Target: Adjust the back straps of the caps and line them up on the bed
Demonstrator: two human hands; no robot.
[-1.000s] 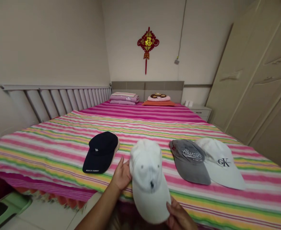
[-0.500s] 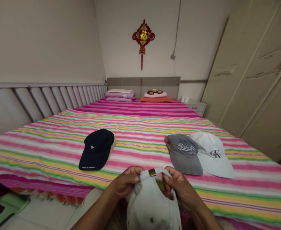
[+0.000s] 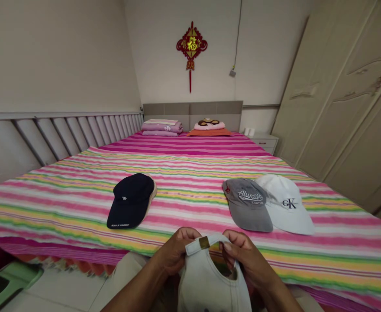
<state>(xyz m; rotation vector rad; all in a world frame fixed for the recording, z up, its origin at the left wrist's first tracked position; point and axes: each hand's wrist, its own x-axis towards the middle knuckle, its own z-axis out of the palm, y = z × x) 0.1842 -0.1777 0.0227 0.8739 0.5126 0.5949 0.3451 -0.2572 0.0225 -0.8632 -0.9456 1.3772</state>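
A: What's furthest left?

B: A navy baseball cap (image 3: 131, 200) lying on the striped bedspread (image 3: 190, 167), its peak toward the near edge.

A: And the hands?

B: The left hand (image 3: 173, 251) and right hand (image 3: 245, 256) hold an off-white baseball cap (image 3: 211, 290) up just over the bed's near edge, its crown hanging down.

A: How are the fingers?

B: Those of both hands (image 3: 188, 234) are closed on the cap's back strap (image 3: 197, 245), either side of its metal buckle (image 3: 204, 242).

A: Further right?

B: A grey cap (image 3: 247, 204) overlapping a white cap (image 3: 286, 203), both lying on the bedspread
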